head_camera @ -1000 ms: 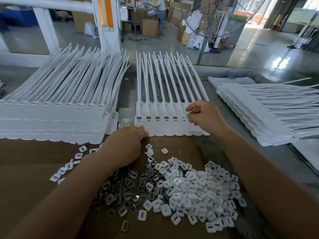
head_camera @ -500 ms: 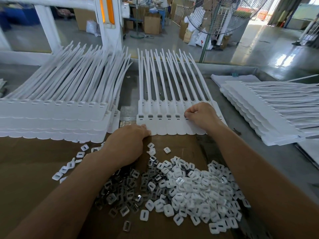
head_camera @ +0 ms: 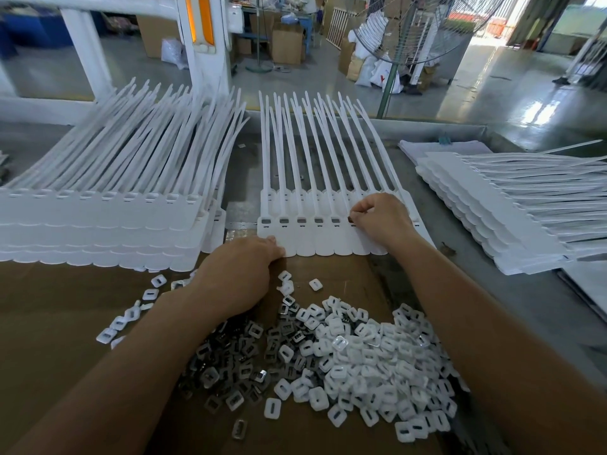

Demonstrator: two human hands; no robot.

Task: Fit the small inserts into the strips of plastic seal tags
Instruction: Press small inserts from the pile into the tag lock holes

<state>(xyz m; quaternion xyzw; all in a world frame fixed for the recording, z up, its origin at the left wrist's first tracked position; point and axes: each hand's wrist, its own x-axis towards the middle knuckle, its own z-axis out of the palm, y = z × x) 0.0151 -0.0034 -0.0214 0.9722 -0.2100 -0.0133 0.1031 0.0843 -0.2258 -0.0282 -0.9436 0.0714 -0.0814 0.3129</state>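
Observation:
A white strip of seal tags (head_camera: 305, 239) lies flat in front of me, its long tails pointing away. Several of its slots on the left hold dark inserts. My right hand (head_camera: 381, 218) rests on the strip's right half and pinches a small dark insert (head_camera: 350, 219) at a slot. My left hand (head_camera: 243, 270) has its fingers curled against the strip's near left corner; what it holds, if anything, is hidden. A heap of small white and metal inserts (head_camera: 345, 362) lies on the brown cardboard (head_camera: 49, 323) below my hands.
A tall stack of tag strips (head_camera: 98, 221) stands at the left. Another stack (head_camera: 512, 208) lies at the right, tails pointing right. The grey table's raised edge (head_camera: 427, 131) runs behind; a fan and boxes stand on the floor beyond.
My right hand came down from above the strip onto its right half and then shifted slightly left along the slots. My left hand stayed at the strip's near left corner.

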